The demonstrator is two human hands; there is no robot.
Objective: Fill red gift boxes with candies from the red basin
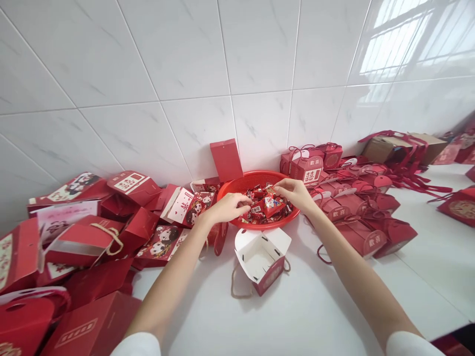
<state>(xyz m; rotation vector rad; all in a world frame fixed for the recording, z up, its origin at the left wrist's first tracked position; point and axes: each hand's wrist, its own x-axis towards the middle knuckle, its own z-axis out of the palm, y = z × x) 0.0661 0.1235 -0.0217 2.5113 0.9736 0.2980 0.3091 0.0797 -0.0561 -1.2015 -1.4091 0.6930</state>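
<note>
Left hand (230, 206), fingers bent, and right hand (294, 194), fingers bent: both at the wrapped sweets (272, 205) in a red basket (261, 225); grip on either side indeterminate. Open box (260, 259), empty, on the counter (297, 316) just before the basket. Red boxes (126, 188), piled left; closed boxes (361, 237), right.

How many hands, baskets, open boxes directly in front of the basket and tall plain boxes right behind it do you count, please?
Left hand and right hand: 2
Red basket: 1
Open box: 1
Tall box: 1
Total: 5
</note>
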